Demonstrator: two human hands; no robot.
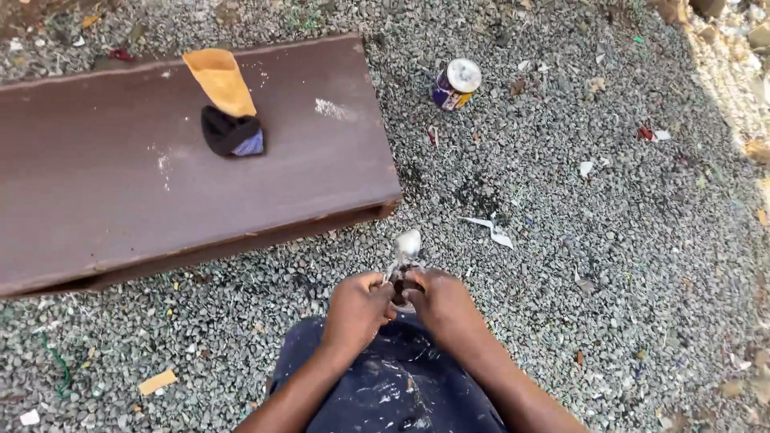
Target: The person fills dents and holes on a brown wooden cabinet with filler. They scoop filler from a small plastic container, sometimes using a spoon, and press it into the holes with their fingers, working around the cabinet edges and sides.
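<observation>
At six o'clock, closest in, the person's paint-spattered dark trousers [385,385] are filling the bottom of the view, and both forearms are reaching forward over them. The left hand [358,309] and the right hand [439,302] are meeting just above, each grip clenching around a small metal tool [405,265] whose pale, paste-smeared tip is sticking out toward twelve o'clock; what kind of tool it is cannot be told. Grey gravel ground [609,265] is lying all around. A torn white scrap [491,228] is lying at about one o'clock from the hands. At ten o'clock, a long brown board [104,200] is resting on the gravel, carrying a folded tan sheet of sandpaper [220,78] touching a dark cloth [231,132]. Farthest, near twelve o'clock, a small tin can [455,83] is lying tipped on the gravel.
</observation>
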